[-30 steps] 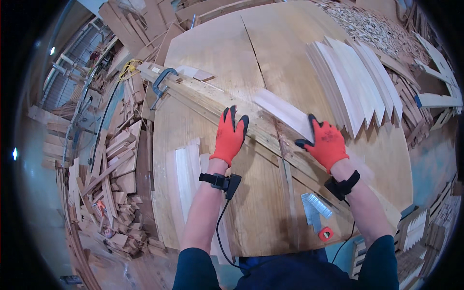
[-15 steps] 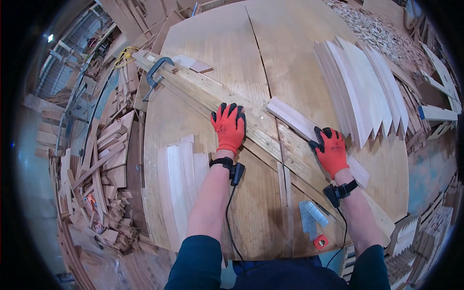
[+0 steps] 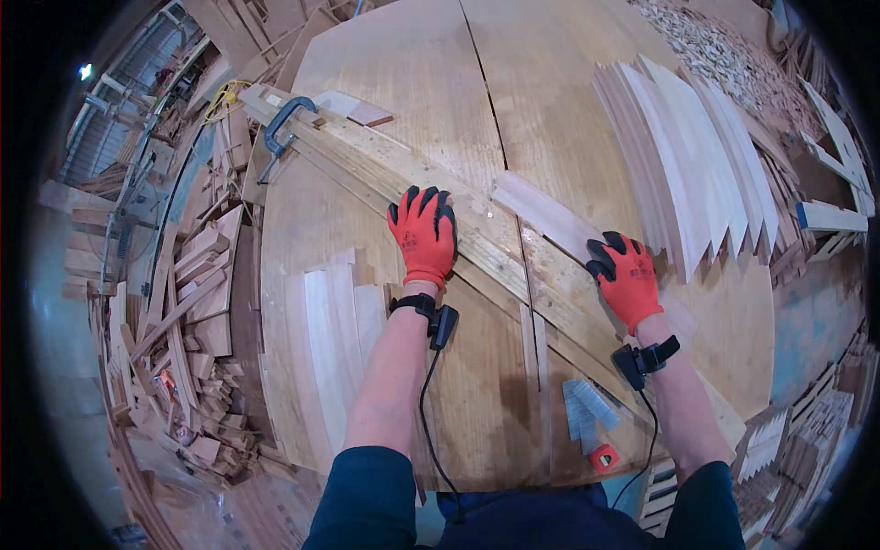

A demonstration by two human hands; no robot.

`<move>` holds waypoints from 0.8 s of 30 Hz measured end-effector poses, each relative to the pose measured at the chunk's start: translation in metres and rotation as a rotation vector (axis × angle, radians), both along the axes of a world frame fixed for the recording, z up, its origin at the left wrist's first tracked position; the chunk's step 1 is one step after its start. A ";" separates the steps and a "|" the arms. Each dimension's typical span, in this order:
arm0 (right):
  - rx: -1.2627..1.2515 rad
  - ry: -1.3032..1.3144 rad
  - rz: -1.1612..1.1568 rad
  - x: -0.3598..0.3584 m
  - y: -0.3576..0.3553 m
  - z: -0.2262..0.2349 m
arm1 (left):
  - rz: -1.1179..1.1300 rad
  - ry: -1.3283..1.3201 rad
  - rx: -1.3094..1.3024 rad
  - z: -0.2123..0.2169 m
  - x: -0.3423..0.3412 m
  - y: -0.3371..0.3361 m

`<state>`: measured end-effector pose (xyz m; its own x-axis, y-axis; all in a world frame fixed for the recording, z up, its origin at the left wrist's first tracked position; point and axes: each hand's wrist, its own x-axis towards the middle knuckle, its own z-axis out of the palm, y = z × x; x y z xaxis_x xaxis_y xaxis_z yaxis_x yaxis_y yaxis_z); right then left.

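Two hands are at work, each in one red glove of knitted look with black-coated fingers. If the wooden table (image 3: 394, 69) is a clock face, one long plank (image 3: 500, 252) of yellowish, grained wood crosses it from 10 o'clock to 4 o'clock. The left hand (image 3: 423, 234) lies palm down on this plank, a little to 9 o'clock from the middle; its fingers are stretched and slightly spread, and they close around nothing. The right hand (image 3: 626, 275), at 3 to 4 o'clock, lies on one loose pale board (image 3: 545, 211), straight, narrow and smooth. Its fingers bend over the board, but I cannot tell if they grip it or only press it. This board lies from the middle towards 4 o'clock, along the far edge of the plank; whether it rests on the plank or beside it, I cannot tell.

One metal C-shaped clamp (image 3: 284, 128), blue-grey, sits on the plank at 10 o'clock. At 2 o'clock there are several pale boards (image 3: 697, 165) in a fan with pointed ends, too overlapped for exact counting. At 8 o'clock a smaller group of pale strips (image 3: 321, 339) lies side by side. At 5 o'clock I count at least two ribbed, silvery metal strips (image 3: 588, 410), and one small red case (image 3: 603, 457) with rounded corners just beside them.
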<state>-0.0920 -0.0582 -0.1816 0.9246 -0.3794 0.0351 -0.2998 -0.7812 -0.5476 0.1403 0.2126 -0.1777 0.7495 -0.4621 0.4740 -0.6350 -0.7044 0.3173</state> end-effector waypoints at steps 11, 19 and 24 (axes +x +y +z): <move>-0.075 0.025 -0.040 0.009 0.004 -0.006 | -0.013 0.008 -0.017 0.000 0.009 -0.005; -0.082 0.167 -0.056 0.024 0.012 -0.001 | -0.019 -0.013 -0.019 -0.004 0.024 -0.001; -0.126 0.201 -0.103 0.032 0.031 -0.010 | -0.044 -0.041 -0.064 -0.016 0.037 0.005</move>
